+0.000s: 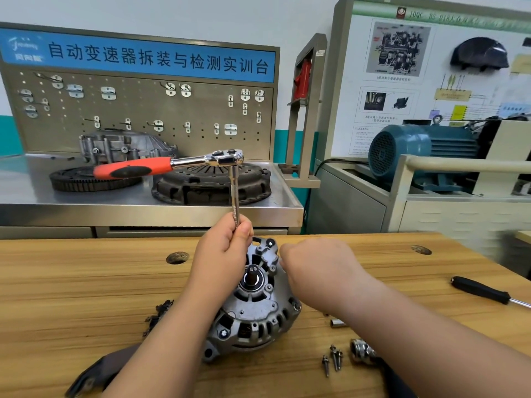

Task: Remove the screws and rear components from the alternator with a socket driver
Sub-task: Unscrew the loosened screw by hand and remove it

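Observation:
The grey alternator lies rear face up on the wooden bench. A ratchet with a red and black handle stands on a long extension bar above it. My left hand grips the lower end of that bar over the alternator's far left side; the socket tip is hidden under the hand. My right hand rests against the alternator's right upper edge, fingers curled out of sight behind it. Removed screws lie to the right.
A black-handled screwdriver lies at the right. Loose sockets and a small socket sit near the screws. Black removed parts lie left of the alternator; a dark cover is at the front. Bench holes are behind.

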The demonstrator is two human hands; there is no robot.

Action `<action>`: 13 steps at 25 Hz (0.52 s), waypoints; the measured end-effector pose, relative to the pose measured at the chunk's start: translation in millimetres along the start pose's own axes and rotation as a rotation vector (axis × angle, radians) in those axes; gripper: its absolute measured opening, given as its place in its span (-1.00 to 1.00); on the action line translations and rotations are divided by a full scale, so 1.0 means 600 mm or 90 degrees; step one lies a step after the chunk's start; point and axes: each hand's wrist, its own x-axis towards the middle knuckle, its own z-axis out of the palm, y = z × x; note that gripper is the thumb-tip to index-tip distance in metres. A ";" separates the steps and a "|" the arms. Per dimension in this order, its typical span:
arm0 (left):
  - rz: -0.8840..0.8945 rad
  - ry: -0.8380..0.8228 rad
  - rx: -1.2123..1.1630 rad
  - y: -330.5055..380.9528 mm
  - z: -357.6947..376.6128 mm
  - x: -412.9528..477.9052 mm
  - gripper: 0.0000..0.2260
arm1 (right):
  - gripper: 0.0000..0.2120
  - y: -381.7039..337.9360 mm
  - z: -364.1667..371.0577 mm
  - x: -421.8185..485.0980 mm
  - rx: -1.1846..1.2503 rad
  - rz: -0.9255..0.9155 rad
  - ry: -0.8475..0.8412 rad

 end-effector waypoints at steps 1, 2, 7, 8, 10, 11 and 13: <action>0.002 -0.002 0.000 0.000 0.000 0.000 -0.71 | -0.86 0.001 -0.002 -0.001 -0.004 -0.010 0.000; 0.004 -0.004 0.002 -0.001 0.000 0.001 -0.72 | -0.86 0.002 -0.003 -0.001 -0.010 -0.018 0.003; 0.009 -0.009 -0.001 -0.002 0.000 0.000 -0.75 | -0.80 -0.001 -0.011 -0.005 -0.042 -0.032 -0.001; 0.008 -0.009 -0.003 -0.001 0.000 0.000 -0.76 | -0.80 -0.002 -0.013 -0.005 -0.044 -0.031 -0.003; 0.005 -0.012 -0.002 0.000 -0.001 0.000 -0.75 | -0.82 -0.001 -0.013 -0.004 -0.047 -0.033 -0.008; 0.003 -0.014 -0.002 -0.001 -0.001 0.001 -0.73 | -0.84 0.000 -0.012 -0.003 -0.046 -0.031 -0.011; -0.002 -0.015 -0.001 -0.002 0.000 0.001 -0.71 | -0.87 0.003 -0.008 -0.001 -0.035 -0.018 -0.005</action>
